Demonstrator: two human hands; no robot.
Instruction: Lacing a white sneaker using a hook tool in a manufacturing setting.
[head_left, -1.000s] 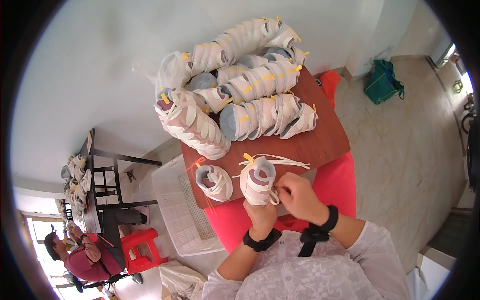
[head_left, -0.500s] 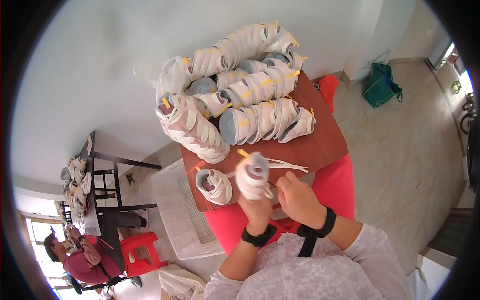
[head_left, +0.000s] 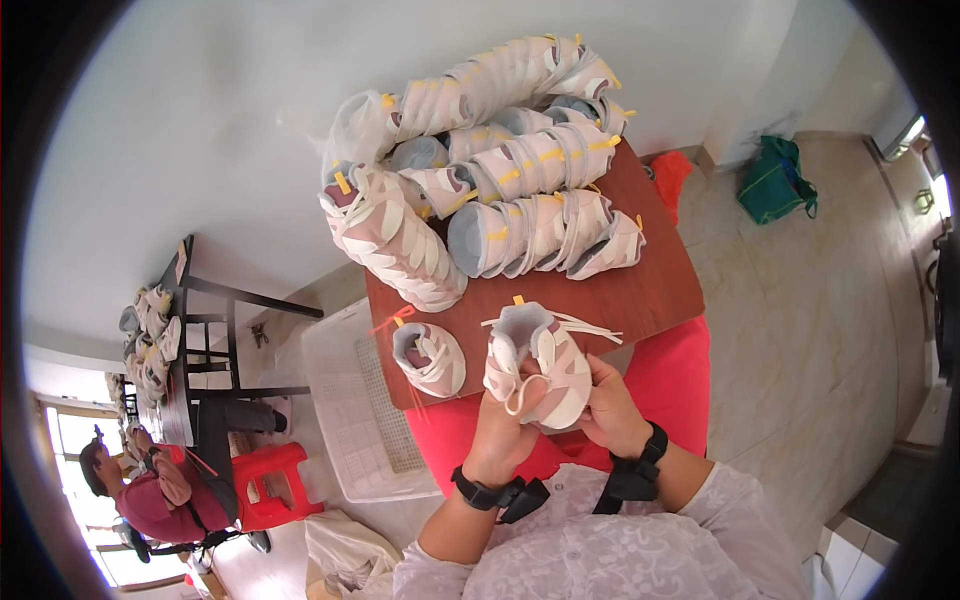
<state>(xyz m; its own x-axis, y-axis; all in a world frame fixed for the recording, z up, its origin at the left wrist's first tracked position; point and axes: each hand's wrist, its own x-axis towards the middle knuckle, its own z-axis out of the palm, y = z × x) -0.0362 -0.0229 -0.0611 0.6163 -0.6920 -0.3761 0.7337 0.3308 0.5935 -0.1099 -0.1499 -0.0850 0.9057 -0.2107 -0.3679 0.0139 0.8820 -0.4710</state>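
Observation:
A small pink and white shoe (head_left: 562,375) with a yellow heel loop is held between both hands above the table's near edge, its opening facing away from me. My left hand (head_left: 505,428) is closed on its left side, near a loop of white lace. On its right side, the fingers of my right hand (head_left: 608,408) are closed too. Loose white laces (head_left: 588,326) lie on the table behind it. To the left stands another pink and white shoe (head_left: 430,360), with thin red cord beside it.
Nested rows of shoes (head_left: 535,235) cover the far part of the brown table (head_left: 660,270). A white plastic crate (head_left: 345,440) is at the table's left. On the floor at right sits a green bag (head_left: 777,180). A person (head_left: 165,505) sits at a dark table (head_left: 180,400) far left.
The shoe has turned so its lacing shows more and its toe points toward me. My right hand has moved from beside the shoe onto its right side.

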